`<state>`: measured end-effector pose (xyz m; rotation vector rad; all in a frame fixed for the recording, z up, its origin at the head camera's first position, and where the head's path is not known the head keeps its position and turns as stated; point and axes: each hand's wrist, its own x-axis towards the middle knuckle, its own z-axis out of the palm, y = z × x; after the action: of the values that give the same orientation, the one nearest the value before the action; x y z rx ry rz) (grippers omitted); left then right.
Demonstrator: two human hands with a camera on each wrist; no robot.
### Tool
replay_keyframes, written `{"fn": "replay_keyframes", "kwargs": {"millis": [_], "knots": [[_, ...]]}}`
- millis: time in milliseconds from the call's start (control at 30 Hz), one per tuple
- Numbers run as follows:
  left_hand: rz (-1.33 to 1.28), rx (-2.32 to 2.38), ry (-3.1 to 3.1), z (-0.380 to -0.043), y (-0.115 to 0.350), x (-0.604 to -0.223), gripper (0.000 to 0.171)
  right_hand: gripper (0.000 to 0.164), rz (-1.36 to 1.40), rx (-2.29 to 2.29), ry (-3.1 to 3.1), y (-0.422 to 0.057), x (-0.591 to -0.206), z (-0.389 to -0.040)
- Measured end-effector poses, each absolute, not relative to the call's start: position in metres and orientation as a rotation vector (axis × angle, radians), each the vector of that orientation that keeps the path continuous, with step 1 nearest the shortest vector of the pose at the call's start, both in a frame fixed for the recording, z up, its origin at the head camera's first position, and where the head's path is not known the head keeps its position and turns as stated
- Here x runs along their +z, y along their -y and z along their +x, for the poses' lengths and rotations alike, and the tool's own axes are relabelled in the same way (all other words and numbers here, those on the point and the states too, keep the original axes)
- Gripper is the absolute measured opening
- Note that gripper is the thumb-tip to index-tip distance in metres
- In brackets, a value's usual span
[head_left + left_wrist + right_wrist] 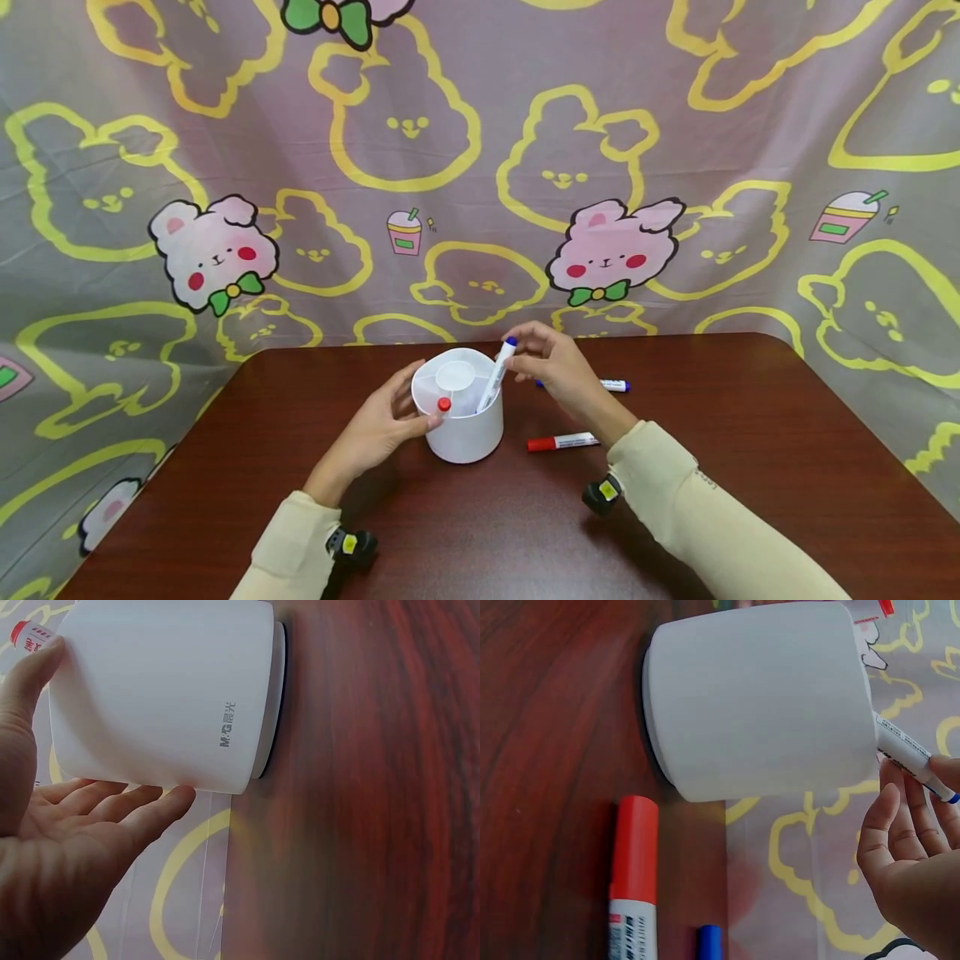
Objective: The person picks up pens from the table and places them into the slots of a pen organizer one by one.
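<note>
A white pen holder (467,439) with inner compartments stands upright on the table. My left hand (378,429) holds it from the left, thumb at the near rim and fingers along its side, as the left wrist view shows. Between thumb and fingers of my right hand (558,367) is a white marker (496,379) with a blue end, pinched near its top. That marker leans, its lower part inside the holder's right side. A marker with a red end (444,405) pokes up at the holder's front rim, close to my left thumb.
A red-capped marker (635,844) lies on the brown table (480,533) to the right of the holder. Farther back, a blue-capped marker (617,386) lies partly hidden behind my right wrist. A patterned curtain (465,208) hangs behind the table's far edge.
</note>
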<state>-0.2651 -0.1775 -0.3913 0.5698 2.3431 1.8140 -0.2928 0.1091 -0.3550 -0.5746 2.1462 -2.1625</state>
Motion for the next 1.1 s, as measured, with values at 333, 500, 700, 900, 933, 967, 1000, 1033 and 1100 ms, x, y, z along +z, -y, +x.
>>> {"fn": "replay_keyframes", "kwargs": {"millis": [333,500,700,900,933,967,1000,1033,1100], "knots": [[0.566,1.816,-2.344,-0.265,0.173,-0.391,0.095,0.033,-0.564,-2.171,-2.108,-0.104,-0.364,-0.288],[0.541,1.825,-2.354,-0.265,0.17,-0.391,0.097,0.032,-0.586,-2.117,-2.183,-0.103,-0.367,-0.286],[0.496,1.822,-2.392,-0.264,0.164,-0.393,0.101,0.031,-0.646,-2.059,-2.259,-0.1,-0.371,-0.284],[0.462,1.826,-2.421,-0.263,0.158,-0.395,0.104,0.028,-0.679,-2.005,-2.332,-0.099,-0.371,-0.282],[0.458,1.822,-2.433,-0.263,0.157,-0.395,0.104,0.028,-0.678,-2.001,-2.338,-0.099,-0.372,-0.282],[0.452,1.819,-2.449,-0.263,0.157,-0.395,0.104,0.028,-0.675,-1.999,-2.341,-0.099,-0.372,-0.281],[0.448,1.812,-2.461,-0.262,0.156,-0.395,0.104,0.028,-0.671,-1.999,-2.342,-0.099,-0.372,-0.281],[0.443,1.803,-2.473,-0.262,0.155,-0.395,0.105,0.028,-0.667,-2.0,-2.344,-0.099,-0.372,-0.281],[0.417,1.789,-2.495,-0.261,0.154,-0.395,0.107,0.028,-0.668,-1.996,-2.35,-0.099,-0.372,-0.281]]}}
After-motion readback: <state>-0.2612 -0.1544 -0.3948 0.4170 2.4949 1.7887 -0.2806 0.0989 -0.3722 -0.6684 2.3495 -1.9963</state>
